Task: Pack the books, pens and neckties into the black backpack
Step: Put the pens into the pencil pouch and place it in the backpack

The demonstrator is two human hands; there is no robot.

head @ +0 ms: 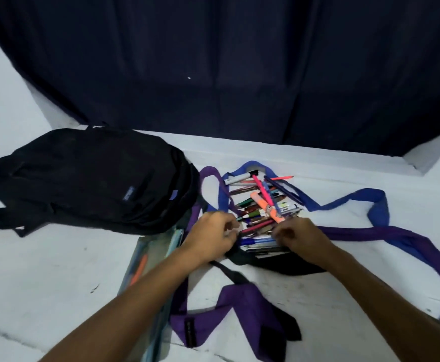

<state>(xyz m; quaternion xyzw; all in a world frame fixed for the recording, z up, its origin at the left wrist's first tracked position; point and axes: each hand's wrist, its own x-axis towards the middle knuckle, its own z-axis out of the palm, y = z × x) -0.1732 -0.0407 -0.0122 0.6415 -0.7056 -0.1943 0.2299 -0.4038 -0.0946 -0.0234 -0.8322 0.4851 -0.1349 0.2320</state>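
Looking down at our own hands, we find much that is blurred or cut off. The book (151,278) under our left forearm is smeared by motion, its cover unreadable, and it runs off the bottom edge. A blue necktie (378,205) loops away to the right and a purple necktie (229,304) trails out of the picture at the bottom. What the pens (263,207) are heaped on we cannot make out, beyond something dark (279,265) at its near edge.

The black backpack (90,181) lies flat to the left, well apart from both hands, and whether it is zipped we cannot tell. Our left hand (213,233) and right hand (297,236) sit close together at the near end of the pen pile, fingers curled in among the pens. Whether either truly grips one is too blurred to say.

All this rests on a white surface (56,270) with dark scuffs. A dark curtain (226,61) hangs behind, with a pale wall (2,100) showing at left.
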